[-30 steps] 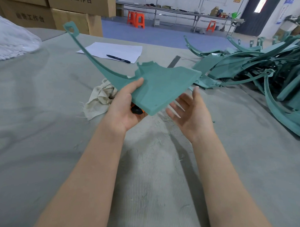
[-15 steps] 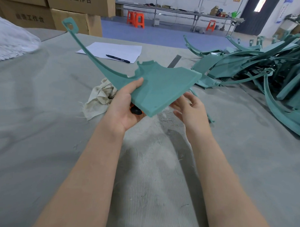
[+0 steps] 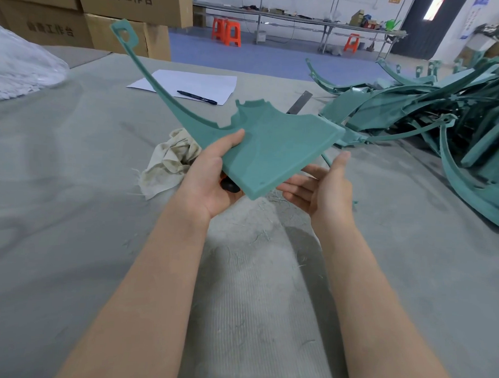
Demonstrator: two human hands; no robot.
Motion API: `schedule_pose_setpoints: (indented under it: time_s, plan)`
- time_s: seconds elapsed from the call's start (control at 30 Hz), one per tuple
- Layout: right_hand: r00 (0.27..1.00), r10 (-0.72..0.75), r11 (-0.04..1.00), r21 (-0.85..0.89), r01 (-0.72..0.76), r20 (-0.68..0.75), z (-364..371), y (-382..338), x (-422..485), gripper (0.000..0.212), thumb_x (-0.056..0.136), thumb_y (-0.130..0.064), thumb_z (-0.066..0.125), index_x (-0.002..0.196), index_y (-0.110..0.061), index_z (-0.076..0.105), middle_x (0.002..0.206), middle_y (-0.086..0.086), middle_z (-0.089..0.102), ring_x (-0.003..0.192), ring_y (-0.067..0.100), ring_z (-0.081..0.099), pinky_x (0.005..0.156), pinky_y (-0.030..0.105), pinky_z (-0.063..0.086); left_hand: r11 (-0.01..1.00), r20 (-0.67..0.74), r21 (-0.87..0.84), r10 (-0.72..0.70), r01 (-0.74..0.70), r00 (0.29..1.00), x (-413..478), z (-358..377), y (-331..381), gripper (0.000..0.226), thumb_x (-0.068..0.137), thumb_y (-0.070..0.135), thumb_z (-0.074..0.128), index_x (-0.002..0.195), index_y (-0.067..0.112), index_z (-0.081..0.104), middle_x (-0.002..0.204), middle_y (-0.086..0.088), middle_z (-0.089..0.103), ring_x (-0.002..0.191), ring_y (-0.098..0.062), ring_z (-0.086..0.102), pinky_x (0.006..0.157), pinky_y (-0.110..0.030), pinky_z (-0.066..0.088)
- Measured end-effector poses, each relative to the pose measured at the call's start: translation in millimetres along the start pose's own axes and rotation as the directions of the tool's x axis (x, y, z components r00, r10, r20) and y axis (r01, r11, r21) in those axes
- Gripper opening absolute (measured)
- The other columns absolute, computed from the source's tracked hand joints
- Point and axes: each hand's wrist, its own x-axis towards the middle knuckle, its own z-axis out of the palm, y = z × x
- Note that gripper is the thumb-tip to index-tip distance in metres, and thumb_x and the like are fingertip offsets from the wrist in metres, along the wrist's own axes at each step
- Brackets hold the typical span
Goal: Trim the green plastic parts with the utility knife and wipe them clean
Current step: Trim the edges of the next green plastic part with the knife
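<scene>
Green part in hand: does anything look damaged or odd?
The green part, gripped by the left hand, has a ragged, notched far edge beside its long arm; flash or design, I can't tell. Fine green shavings litter the table beneath.

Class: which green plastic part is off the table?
The long-armed green part gripped by the left hand; the rest lie in the pile on the right.

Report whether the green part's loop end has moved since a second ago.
Yes. The loop end of the green part rose slightly against the cardboard boxes behind.
</scene>
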Motion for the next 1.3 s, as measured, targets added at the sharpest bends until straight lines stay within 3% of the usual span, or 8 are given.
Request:
schedule_pose_setpoints:
  time_s: [0.13,0.33,0.53,0.77,0.9,1.0,1.17,1.3]
  plan:
    - [1.0,0.019,0.998,0.063,-0.019,0.01,3.8,3.9,-0.1,0.036,0.106,-0.018,0.024,0.136,-0.005,0.038,0.067,0.006,0.073,0.063,0.016,0.072,0.06,0.026,0.059,1.0,-0.024,-0.006,0.003,-0.003,1.0,0.8,-0.4,-0.1,0.022,0.09,0.026,0.061,0.109,0.016,0.068,0.104,-0.002,0.073,0.091,-0.02,0.07,0.091,-0.038,0.052]
    - [0.992,-0.106,0.987,-0.117,0.114,0.074,3.4,3.4,-2.7,0.077,0.095,0.006,0.046,0.153,-0.03,0.012,0.154,0.006,0.028,0.115,0.018,0.058,0.096,0.034,0.052,1.0,-0.015,-0.026,0.003,-0.004,1.0,2.1,-1.9,-0.3,0.015,0.09,0.024,0.061,0.101,0.017,0.069,0.098,-0.001,0.074,0.086,-0.019,0.072,0.083,-0.036,0.056]
    - [0.985,-0.01,0.999,-0.043,0.018,0.17,10.5,1.5,-5.5,0.022,0.101,-0.026,0.046,0.108,-0.023,0.066,0.106,-0.006,0.072,0.102,0.016,0.066,0.093,0.037,0.053,1.0,0.009,-0.002,0.003,-0.003,1.0,0.7,-0.5,-1.0,0.016,0.09,0.023,0.061,0.103,0.017,0.069,0.101,-0.001,0.074,0.089,-0.019,0.072,0.084,-0.038,0.057]
    - [0.999,0.036,0.994,0.106,-0.037,0.01,2.9,-0.9,1.8,0.064,0.098,-0.063,0.02,0.108,-0.017,0.062,0.091,0.006,0.073,0.081,0.023,0.069,0.082,0.038,0.054,1.0,0.023,0.008,-0.01,0.01,1.0,0.7,-0.6,-2.0,0.017,0.09,0.024,0.061,0.104,0.018,0.069,0.102,0.0,0.074,0.088,-0.018,0.072,0.08,-0.036,0.058]
    - [0.998,0.044,0.985,0.167,-0.049,0.034,5.9,-0.5,-1.6,0.037,0.106,-0.02,0.03,0.139,-0.014,0.043,0.101,0.012,0.067,0.082,0.022,0.066,0.077,0.032,0.055,1.0,0.026,-0.003,-0.005,0.005,1.0,1.3,-2.2,-2.3,0.014,0.09,0.024,0.062,0.097,0.018,0.072,0.099,-0.001,0.075,0.087,-0.019,0.073,0.075,-0.036,0.059]
    - [0.997,0.008,0.987,0.16,-0.02,0.077,7.5,0.0,-6.0,0.073,0.094,0.013,0.027,0.153,-0.026,0.012,0.129,0.015,0.056,0.095,0.024,0.064,0.092,0.037,0.053,1.0,0.032,-0.015,0.002,-0.002,0.999,0.7,-1.3,-2.9,0.013,0.09,0.024,0.062,0.096,0.019,0.072,0.099,-0.001,0.075,0.086,-0.019,0.073,0.077,-0.037,0.059]
    - [0.999,-0.034,0.978,0.206,0.037,-0.018,8.8,-3.0,-2.3,0.072,0.098,-0.015,0.053,0.152,-0.034,0.008,0.124,-0.001,0.06,0.107,0.02,0.065,0.09,0.035,0.054,0.99,0.138,-0.1,-0.081,0.095,0.987,-4.0,17.4,-11.0,0.02,0.085,0.026,0.062,0.079,0.016,0.079,0.097,-0.004,0.074,0.088,-0.023,0.071,0.092,-0.048,0.052]
    - [0.99,-0.111,0.961,0.243,0.13,-0.09,16.1,3.3,-4.8,0.039,0.1,-0.011,0.045,0.138,-0.011,0.04,0.109,-0.001,0.065,0.097,0.02,0.066,0.079,0.029,0.052,0.961,0.237,-0.218,-0.115,0.168,0.965,-11.7,48.3,-34.1,0.03,0.078,0.026,0.063,0.104,0.012,0.07,0.104,-0.007,0.071,0.09,-0.023,0.069,0.08,-0.036,0.058]
